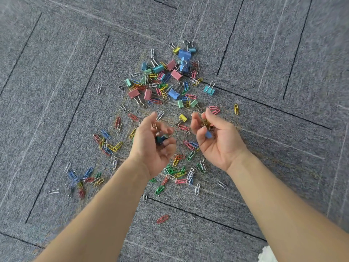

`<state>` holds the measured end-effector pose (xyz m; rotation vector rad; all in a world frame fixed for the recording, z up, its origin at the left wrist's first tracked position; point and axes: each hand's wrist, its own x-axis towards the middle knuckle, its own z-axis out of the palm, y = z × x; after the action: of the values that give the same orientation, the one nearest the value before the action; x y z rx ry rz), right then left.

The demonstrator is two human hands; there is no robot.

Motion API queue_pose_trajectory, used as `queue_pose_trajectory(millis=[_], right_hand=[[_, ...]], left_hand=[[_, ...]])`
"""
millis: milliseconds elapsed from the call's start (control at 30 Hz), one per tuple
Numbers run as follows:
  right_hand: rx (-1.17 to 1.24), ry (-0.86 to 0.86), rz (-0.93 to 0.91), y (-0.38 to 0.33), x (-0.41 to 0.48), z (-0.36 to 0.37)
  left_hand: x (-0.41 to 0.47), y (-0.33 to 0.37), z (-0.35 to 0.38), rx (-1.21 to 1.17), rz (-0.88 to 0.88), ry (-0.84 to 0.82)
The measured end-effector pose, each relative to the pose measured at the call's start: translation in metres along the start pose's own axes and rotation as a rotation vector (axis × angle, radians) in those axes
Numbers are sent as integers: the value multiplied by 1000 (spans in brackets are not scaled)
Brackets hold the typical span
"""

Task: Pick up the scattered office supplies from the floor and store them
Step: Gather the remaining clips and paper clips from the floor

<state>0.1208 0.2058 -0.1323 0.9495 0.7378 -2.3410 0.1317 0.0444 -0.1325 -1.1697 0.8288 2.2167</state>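
Coloured paper clips (177,171) and binder clips (175,74) lie scattered over the grey carpet (56,91). My left hand (154,148) is held palm up above the floor, its fingers curled round a few binder clips, one of them teal. To its right, my right hand (217,142) is also palm up and curled round a small handful of binder clips, blue and yellow among them. A yellow binder clip (182,118) lies on the carpet between the two hands. The densest heap of binder clips sits just beyond my fingertips.
Grey carpet tiles with dark seam lines cover the whole floor. A lone red paper clip (162,219) lies near my forearms. Something white (267,254) shows at the bottom right edge. No container is in view.
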Motion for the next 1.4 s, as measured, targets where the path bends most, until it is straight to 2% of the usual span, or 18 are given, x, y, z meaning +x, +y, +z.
queue_pose_trajectory(millis=[133, 400, 567, 667, 767, 833, 933, 1000, 1100, 1267, 1333, 1400], right_hand=[[20, 9, 11, 2, 2, 0], [269, 94, -45, 5, 2, 3], [192, 55, -63, -4, 1, 0], [62, 73, -56, -14, 6, -1], [-348, 204, -104, -26, 10, 5], [-829, 328, -240, -33, 13, 11], [-1577, 414, -543, -42, 26, 17], [-1827, 441, -544, -46, 35, 22], [-2040, 450, -415, -45, 48, 25], [-2032, 344, -410, -44, 48, 24], [-1762, 299, -444, -43, 45, 17], [-1240, 254, -393, -43, 37, 10]], left_hand=[[-3, 1, 3, -233, -59, -78], [-7, -4, 7, -207, -130, -57], [-4, -4, 11, 29, -43, 16], [2, 4, 18, 375, 59, 123], [9, 11, 27, 1109, 359, 251], [15, 14, 34, 1455, 558, 281], [27, 17, 40, 1661, 588, 300], [35, 16, 42, 1730, 572, 304], [41, 15, 43, 1726, 564, 316], [38, 10, 36, 1744, 534, 298], [33, 8, 32, 1696, 544, 293], [27, 9, 29, 1467, 484, 274]])
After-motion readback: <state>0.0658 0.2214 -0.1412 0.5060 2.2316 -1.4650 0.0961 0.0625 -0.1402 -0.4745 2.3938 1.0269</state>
